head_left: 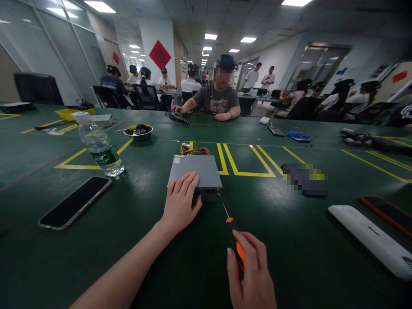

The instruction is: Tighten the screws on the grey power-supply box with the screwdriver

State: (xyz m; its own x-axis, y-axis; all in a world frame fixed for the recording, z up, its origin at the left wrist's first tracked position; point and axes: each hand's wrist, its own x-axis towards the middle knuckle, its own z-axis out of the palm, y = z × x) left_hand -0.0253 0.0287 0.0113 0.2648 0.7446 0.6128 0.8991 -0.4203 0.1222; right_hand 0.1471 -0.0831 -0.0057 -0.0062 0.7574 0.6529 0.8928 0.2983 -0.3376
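Observation:
A grey metal computer power supply (196, 167) lies flat on the green table in front of me, its bundle of coloured cables (196, 150) at the far side. My left hand (183, 199) grips its near left part, fingers over the top and thumb against the near face. In my right hand (252, 270) is a screwdriver (240, 249) with an orange and black handle. Its thin shaft slants up to the near right corner of the power supply. Whether the tip sits in a screw is too small to tell.
To the left stand a water bottle (104, 150) and a phone (75, 201). Farther back is a metal bowl (138, 132) with dark and yellow items. A white oblong device (367, 236) and another phone (391, 214) lie right. A person (215, 96) sits opposite.

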